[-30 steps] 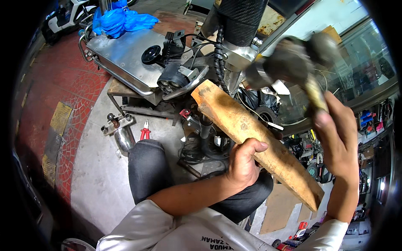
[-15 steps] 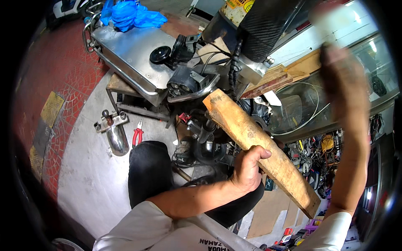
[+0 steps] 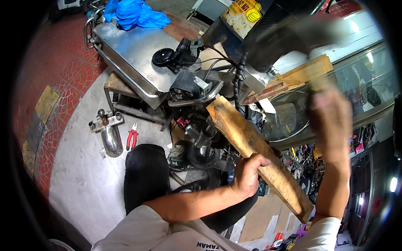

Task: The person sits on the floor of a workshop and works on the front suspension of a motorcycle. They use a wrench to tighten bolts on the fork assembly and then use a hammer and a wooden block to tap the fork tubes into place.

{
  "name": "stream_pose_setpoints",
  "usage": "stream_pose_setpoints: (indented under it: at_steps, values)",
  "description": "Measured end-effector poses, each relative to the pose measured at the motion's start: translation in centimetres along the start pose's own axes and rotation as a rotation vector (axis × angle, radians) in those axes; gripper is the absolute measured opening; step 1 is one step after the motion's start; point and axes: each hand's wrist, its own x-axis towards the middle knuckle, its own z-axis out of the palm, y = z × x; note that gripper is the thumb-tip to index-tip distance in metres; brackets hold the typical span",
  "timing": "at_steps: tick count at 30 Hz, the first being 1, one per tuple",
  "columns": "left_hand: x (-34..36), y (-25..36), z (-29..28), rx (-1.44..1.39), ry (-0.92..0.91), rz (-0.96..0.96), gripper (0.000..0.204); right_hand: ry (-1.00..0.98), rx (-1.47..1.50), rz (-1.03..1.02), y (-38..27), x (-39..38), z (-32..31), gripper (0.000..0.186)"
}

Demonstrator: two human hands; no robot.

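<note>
My left hand is closed round the lower edge of a thick wooden board, thumb lying over its face. The board slopes from upper left down to the right above my knees, its upper end close to a black lamp unit on a metal bar. My right hand is raised on the right and blurred by motion. It is wrapped round the handle of what looks like a hammer, whose smeared head is up above the board and apart from it.
Red-handled pliers and a shiny metal bracket lie on the floor at left. A metal case with a blue plastic bag rests on a low stool. Wood pieces lie by a glass panel at right.
My right hand and the hammer have swung down and to the left. The board stays in my left hand, and the view has shifted slightly.
</note>
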Motion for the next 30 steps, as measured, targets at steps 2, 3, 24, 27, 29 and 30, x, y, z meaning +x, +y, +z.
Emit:
stream_pose_setpoints:
  at_steps: [2,3,24,27,29,30]
  values:
    - [-0.5,-0.9,0.3,0.011,-0.031,-0.016,0.029,0.209,0.427,-0.120,-1.7,-0.4,-3.5,0.032]
    - [-0.5,-1.2,0.2,0.026,-0.068,-0.015,0.033,0.226,0.508,-0.241,-1.3,-0.2,-5.2,0.032]
    - [-0.9,-1.2,-0.5,0.047,0.021,0.006,0.029,0.116,-0.430,-0.499,3.6,0.8,1.3,0.031]
    - [-0.5,0.5,1.0,0.040,0.065,-0.044,0.016,-0.366,-0.538,0.038,3.7,0.7,5.1,0.035]
    - [-1.8,1.4,1.2,0.039,-0.018,-0.065,0.020,-0.431,-0.567,0.049,1.5,1.3,3.7,0.038]
    - [-1.4,1.6,1.0,0.057,-0.024,-0.058,0.022,-0.400,-0.458,0.057,0.8,1.4,3.1,0.036]
